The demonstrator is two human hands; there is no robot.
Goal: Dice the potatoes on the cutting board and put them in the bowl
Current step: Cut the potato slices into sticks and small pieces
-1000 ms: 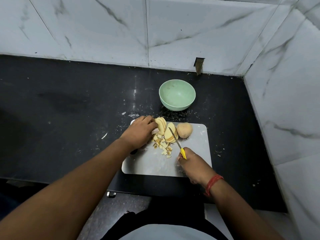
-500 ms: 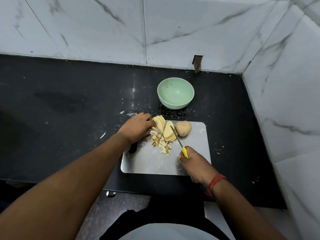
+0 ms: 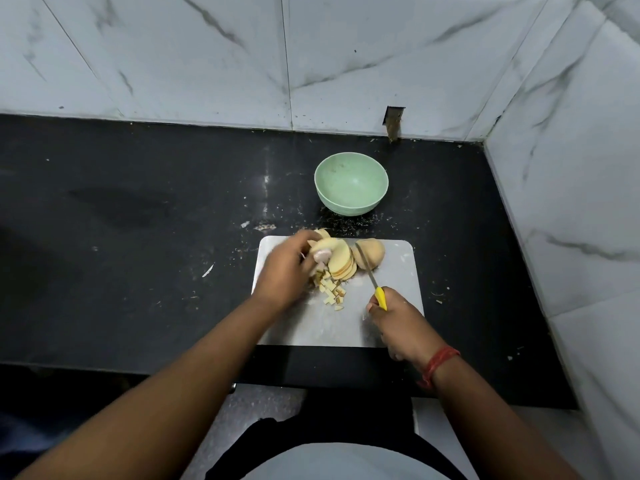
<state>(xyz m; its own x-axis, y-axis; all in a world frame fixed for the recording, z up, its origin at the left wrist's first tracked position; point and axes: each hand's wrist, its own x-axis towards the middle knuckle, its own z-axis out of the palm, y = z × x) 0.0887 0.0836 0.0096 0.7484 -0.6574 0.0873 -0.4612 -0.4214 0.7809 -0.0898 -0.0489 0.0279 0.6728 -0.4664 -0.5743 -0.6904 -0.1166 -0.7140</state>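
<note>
My left hand (image 3: 284, 268) pinches the slippery stack of potato slices (image 3: 341, 259); I'd press it flat from the top. Right hand (image 3: 398, 317) clutches the knife (image 3: 372, 278).

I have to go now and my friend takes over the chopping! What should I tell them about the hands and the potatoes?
Left hand: grips the potato slices on the cutting board.
Right hand: holds the yellow-handled knife, blade resting between the slices and the uncut potato piece.
Done: a small pile of diced potato lies on the board.
Left: dice the slices and the uncut piece, then move everything into the green bowl, which holds no potato yet.
</note>
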